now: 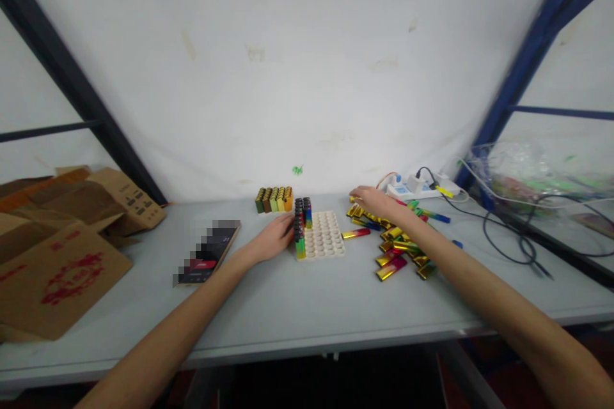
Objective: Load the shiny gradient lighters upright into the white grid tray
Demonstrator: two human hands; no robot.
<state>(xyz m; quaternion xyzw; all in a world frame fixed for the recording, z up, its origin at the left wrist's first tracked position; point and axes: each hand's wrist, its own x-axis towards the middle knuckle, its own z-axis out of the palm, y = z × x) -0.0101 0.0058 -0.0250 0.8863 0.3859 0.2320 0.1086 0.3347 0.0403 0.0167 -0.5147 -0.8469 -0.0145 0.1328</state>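
Grey table [297, 307], white wall [288, 64], cream tray [327, 236]

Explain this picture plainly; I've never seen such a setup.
No machine here: you see a person's bare left hand and right hand. The single picture comes from a camera worn on the head, looking forward and down. On the grey table sits a pale tray with round holes; upright lighter-like pieces stand along its left side. The left hand rests beside them. The right hand is at a loose pile of shiny pieces; whether it holds one, I cannot tell. Farther back, to the left, stands a block of similar pieces. Cardboard lies at left, a power strip at right.
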